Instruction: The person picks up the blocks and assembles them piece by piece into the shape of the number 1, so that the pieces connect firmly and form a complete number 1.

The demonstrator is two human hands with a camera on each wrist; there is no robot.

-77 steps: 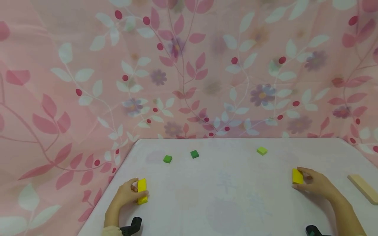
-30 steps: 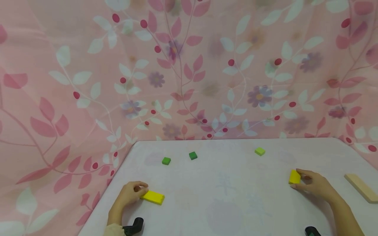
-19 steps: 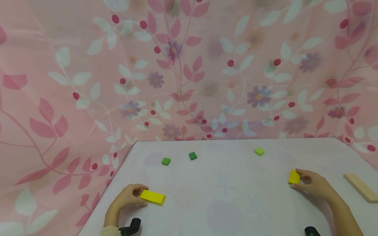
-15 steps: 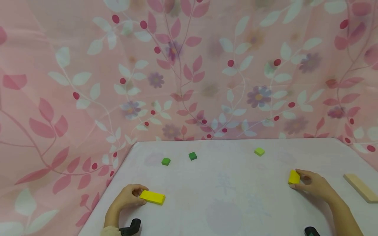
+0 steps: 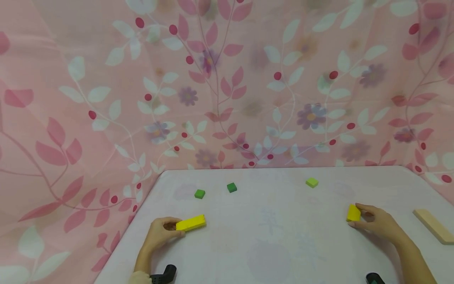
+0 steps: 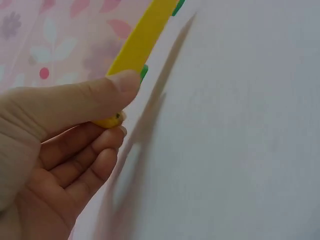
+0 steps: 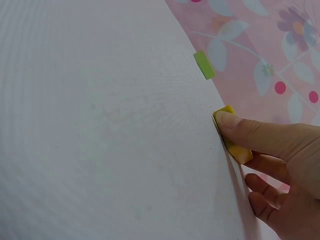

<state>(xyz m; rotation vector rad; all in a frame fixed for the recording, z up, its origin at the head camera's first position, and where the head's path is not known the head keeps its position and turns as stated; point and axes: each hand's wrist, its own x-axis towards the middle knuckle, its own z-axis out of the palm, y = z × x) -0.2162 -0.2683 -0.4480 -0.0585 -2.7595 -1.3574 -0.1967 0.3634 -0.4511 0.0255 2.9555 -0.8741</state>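
My left hand [image 5: 158, 233] pinches one end of a long yellow block [image 5: 193, 223], whose free end points right and slightly away. In the left wrist view, the thumb presses on the yellow block [image 6: 142, 45], and its long shadow falls apart from it on the white surface. Over on the right side, my right hand [image 5: 377, 221] holds a shorter yellow block [image 5: 352, 213] between thumb and fingers. The right wrist view has the thumb on top of this yellow block [image 7: 238, 151], low at the table surface, with the other fingers curled behind.
Two small green blocks, one left [image 5: 200, 194] and one darker [image 5: 232, 187], lie toward the back of the white table [image 5: 269, 252]. A light green block [image 5: 312, 182] sits farther right. A pale wooden plank [image 5: 433, 226] lies beyond my right hand. Floral cloth [image 5: 227, 86] hangs behind.
My left hand has swung the long yellow block from upright to lying sideways, pointing right, then angled it away and shifted slightly right. The right hand keeps its hold in place.
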